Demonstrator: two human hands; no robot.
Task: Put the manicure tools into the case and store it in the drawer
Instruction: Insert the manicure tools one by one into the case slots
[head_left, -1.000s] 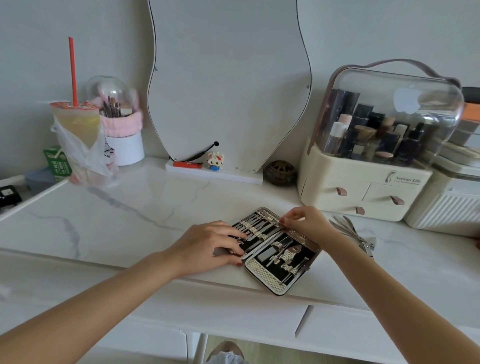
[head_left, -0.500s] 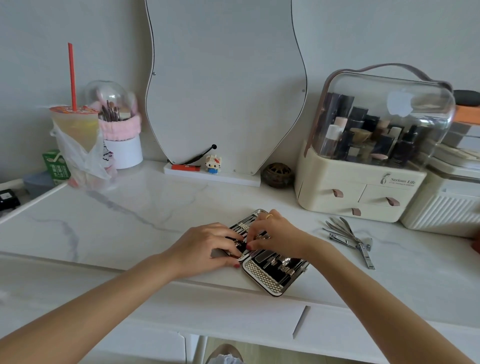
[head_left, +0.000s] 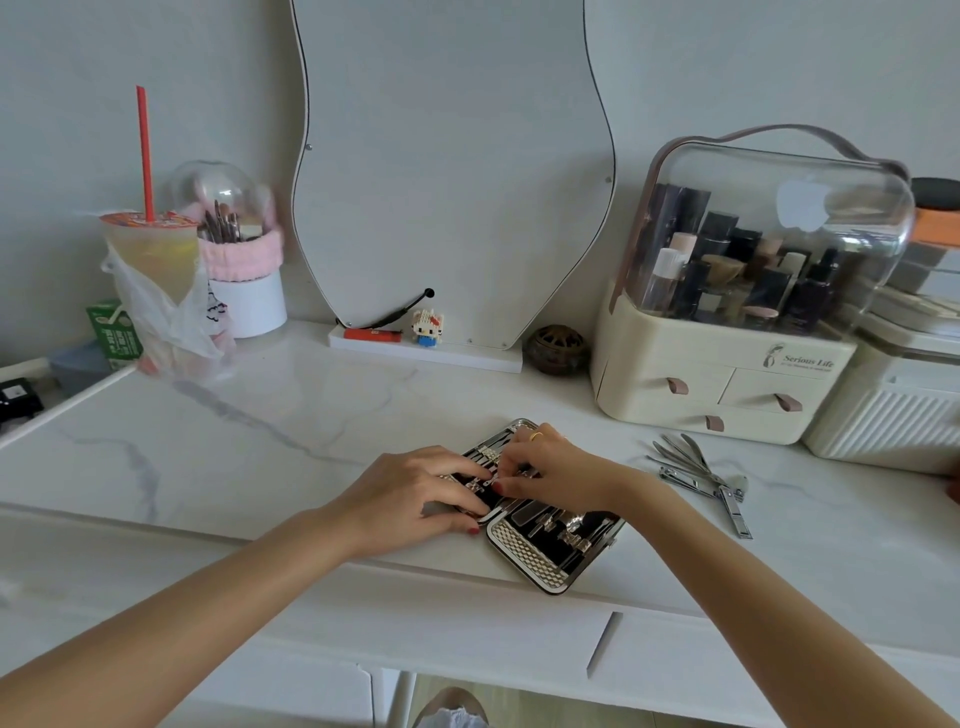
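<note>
Both hands lie on the open case (head_left: 530, 551) at the tabletop's (head_left: 260, 441) near edge: left hand (head_left: 410, 493) fingers relaxed, flat on its left half; right hand (head_left: 556, 470) pinches a tool (head_left: 488, 480) there.

Table (head_left: 270, 447): white with grey marble veins
Case (head_left: 524, 551): black lining, silver lattice-patterned edge
Loose tools (head_left: 701, 475): silver
Straw (head_left: 145, 156): red
Carton (head_left: 114, 332): green
Organiser (head_left: 727, 384): cream, brown drawer pulls
Fingernails (head_left: 497, 487): red
</note>
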